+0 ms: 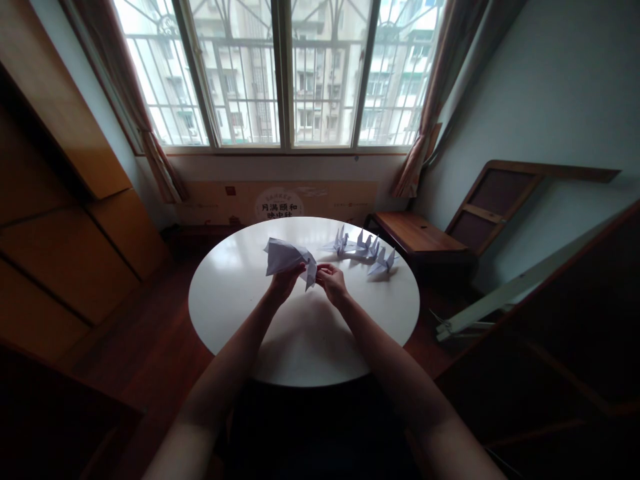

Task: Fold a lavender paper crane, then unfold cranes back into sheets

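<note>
Above the middle of a white oval table (300,357), both hands hold a partly folded sheet of pale paper (287,256). The broad part of the paper spreads out to the left, and a narrow creased flap points down on the right. My left hand (286,283) is closed under the paper, gripping it from below. My right hand (331,280) pinches its right edge with thumb and fingers. Several folded paper cranes (384,261) stand at the back right of the tabletop, apart from my hands.
A wooden bench (420,232) stands beyond the table on the right, with a framed wooden panel (493,207) leaning near the wall. Wooden cabinets (113,230) line the left side. A printed board (215,200) is below the barred window (240,87).
</note>
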### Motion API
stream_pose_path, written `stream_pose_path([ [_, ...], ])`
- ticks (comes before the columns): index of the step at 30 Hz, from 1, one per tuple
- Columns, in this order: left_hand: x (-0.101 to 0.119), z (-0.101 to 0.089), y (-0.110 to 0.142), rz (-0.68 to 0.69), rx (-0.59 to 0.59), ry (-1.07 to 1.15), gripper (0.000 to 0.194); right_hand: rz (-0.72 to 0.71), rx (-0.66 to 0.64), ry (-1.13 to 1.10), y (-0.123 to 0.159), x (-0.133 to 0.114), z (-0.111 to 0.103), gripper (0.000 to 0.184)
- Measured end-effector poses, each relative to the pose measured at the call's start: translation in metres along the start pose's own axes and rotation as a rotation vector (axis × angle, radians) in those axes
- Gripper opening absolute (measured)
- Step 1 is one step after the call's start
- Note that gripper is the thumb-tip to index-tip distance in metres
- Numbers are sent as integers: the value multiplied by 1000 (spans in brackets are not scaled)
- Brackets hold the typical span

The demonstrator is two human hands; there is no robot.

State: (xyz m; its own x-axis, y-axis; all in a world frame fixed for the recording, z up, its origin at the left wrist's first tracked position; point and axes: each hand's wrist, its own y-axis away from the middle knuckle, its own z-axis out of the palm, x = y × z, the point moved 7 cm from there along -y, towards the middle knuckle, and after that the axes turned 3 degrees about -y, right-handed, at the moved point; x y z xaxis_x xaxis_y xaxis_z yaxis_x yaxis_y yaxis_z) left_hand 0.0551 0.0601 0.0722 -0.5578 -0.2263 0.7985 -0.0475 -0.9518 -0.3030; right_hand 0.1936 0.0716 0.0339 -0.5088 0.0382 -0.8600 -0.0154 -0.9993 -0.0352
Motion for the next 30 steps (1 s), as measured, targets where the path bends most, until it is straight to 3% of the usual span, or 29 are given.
stream_pose_path([
  [9, 13, -6, 3, 59, 127, 140, 32, -23, -6, -4, -1, -2, 0, 24],
  [17, 12, -8, 3, 34, 146, 168, 28, -43, 25, -127, -3, -9, -5, 31],
  [22, 17, -17, 3, 106, 267, 97, 39, 56, -184, -183, 6, -9, 16, 58],
  [25, 19, -29, 3, 176, 398, 15, 39, -67, -278, 123, 13, -14, 23, 74],
  [30, 19, -39, 3, 231, 483, -47, 30, -481, -146, 846, 26, -28, 24, 78],
])
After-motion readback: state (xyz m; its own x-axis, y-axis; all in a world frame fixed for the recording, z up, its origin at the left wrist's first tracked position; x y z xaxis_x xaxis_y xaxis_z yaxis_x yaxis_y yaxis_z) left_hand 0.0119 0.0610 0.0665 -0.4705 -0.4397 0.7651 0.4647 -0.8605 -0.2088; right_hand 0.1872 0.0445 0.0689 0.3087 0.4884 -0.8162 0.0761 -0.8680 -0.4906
